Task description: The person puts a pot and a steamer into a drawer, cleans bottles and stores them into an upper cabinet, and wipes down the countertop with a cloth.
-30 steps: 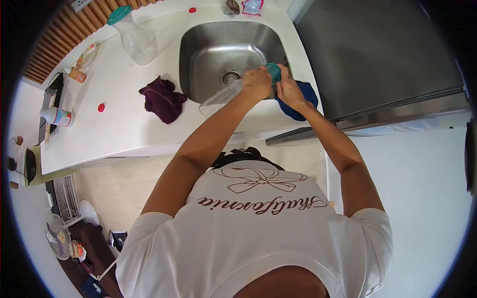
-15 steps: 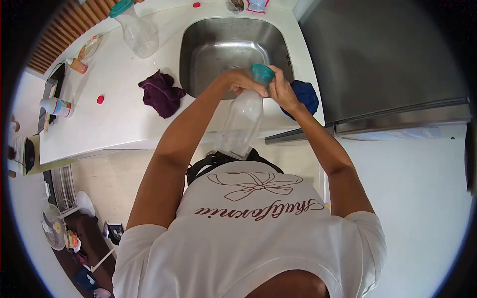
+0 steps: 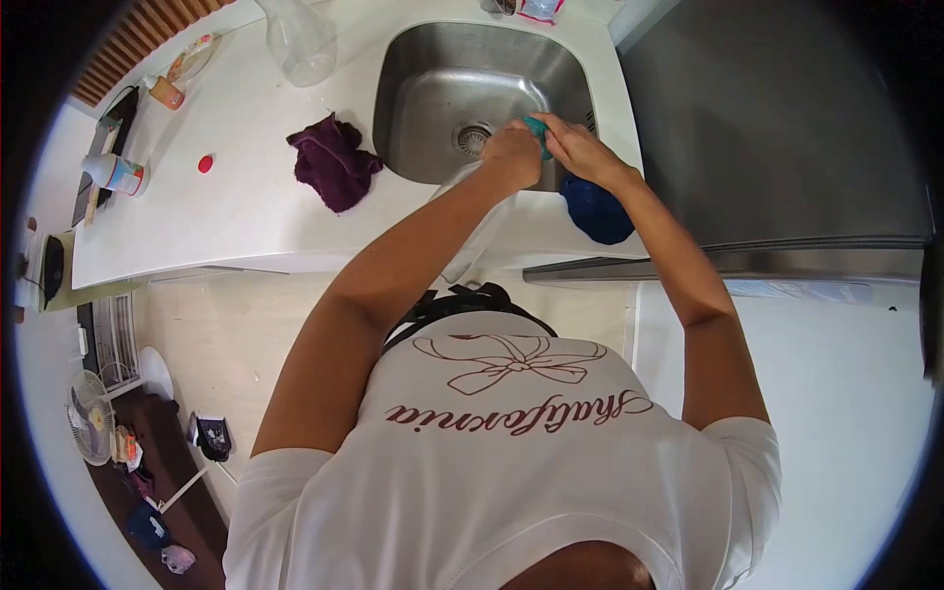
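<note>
A clear bottle with a teal lid is held over the front edge of the sink. My left hand is closed round the bottle's neck, and its forearm hides part of the bottle. On the lid, my right hand has its fingers closed, covering much of it. A dark blue cloth lies on the counter just below my right hand. To the left of the sink is a crumpled maroon cloth.
Another clear bottle stands at the back of the white counter. Further left are a red cap, an orange bottle and a white bottle. A grey refrigerator is at the right. A fan shows lower left.
The held bottle first swung towards my body with its lid in clear sight, then back under my left forearm. Both hands have kept hold and now cover more of the lid. The view has shifted.
</note>
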`<state>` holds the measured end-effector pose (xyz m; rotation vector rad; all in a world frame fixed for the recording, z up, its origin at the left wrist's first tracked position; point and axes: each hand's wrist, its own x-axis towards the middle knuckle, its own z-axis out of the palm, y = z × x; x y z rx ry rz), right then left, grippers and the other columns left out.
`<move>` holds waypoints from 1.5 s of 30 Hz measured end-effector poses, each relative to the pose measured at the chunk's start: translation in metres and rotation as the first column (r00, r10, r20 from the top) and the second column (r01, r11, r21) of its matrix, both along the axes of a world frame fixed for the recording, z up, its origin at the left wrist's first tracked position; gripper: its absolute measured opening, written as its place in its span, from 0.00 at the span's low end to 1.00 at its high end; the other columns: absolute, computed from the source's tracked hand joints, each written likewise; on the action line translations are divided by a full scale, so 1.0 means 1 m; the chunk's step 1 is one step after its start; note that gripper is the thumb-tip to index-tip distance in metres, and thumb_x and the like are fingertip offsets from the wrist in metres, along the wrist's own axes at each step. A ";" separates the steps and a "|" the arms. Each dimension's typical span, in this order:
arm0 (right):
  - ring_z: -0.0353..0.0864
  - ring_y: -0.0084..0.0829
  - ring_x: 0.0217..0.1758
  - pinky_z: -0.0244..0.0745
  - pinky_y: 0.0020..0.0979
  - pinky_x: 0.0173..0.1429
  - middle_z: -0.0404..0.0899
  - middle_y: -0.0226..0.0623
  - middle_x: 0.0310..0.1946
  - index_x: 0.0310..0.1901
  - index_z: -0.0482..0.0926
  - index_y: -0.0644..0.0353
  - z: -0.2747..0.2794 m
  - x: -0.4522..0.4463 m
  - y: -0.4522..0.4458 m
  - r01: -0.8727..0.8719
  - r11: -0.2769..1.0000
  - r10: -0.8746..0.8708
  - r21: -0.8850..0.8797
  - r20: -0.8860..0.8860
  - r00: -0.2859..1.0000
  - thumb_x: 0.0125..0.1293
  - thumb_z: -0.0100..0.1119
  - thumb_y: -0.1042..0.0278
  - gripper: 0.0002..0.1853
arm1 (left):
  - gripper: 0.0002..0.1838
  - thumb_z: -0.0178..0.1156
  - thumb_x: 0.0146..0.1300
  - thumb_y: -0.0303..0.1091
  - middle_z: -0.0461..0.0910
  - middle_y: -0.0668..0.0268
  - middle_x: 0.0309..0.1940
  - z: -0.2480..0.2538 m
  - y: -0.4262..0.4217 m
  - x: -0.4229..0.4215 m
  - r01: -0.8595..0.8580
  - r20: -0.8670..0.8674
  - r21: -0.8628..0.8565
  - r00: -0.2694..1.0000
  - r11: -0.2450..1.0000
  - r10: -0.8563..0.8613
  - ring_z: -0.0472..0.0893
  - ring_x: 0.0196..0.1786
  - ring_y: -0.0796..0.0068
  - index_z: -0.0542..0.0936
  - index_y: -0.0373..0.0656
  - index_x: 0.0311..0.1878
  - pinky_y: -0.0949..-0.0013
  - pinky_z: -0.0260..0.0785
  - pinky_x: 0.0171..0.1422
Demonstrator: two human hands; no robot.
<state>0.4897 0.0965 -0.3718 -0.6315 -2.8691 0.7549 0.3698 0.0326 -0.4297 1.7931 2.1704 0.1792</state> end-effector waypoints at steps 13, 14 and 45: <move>0.74 0.58 0.49 0.70 0.45 0.53 0.74 0.63 0.45 0.61 0.54 0.67 -0.026 0.008 -0.023 0.182 0.966 -0.169 0.183 -0.080 0.982 0.62 0.50 0.75 0.27 | 0.31 0.61 0.56 0.34 0.72 0.47 0.53 0.051 -0.027 0.021 -0.099 0.060 -0.021 0.993 0.995 0.100 0.77 0.54 0.55 0.61 0.23 0.56 0.60 0.74 0.52; 0.74 0.58 0.49 0.70 0.45 0.53 0.74 0.63 0.45 0.61 0.54 0.67 -0.027 0.008 -0.024 0.180 0.966 -0.169 0.183 -0.077 0.983 0.62 0.50 0.75 0.27 | 0.31 0.61 0.56 0.34 0.72 0.47 0.53 0.051 -0.027 0.021 -0.100 0.062 -0.021 0.993 0.995 0.101 0.77 0.54 0.55 0.61 0.23 0.56 0.60 0.74 0.52; 0.68 0.31 0.60 0.61 0.31 0.63 0.71 0.41 0.56 0.64 0.61 0.53 0.050 -0.047 -0.024 0.039 0.808 -0.498 -0.589 -0.645 0.579 0.57 0.63 0.71 0.33 | 0.35 0.71 0.44 0.39 0.76 0.53 0.42 0.106 -0.031 -0.060 -0.464 0.852 0.469 0.463 0.752 -0.245 0.79 0.44 0.68 0.64 0.31 0.49 0.70 0.74 0.43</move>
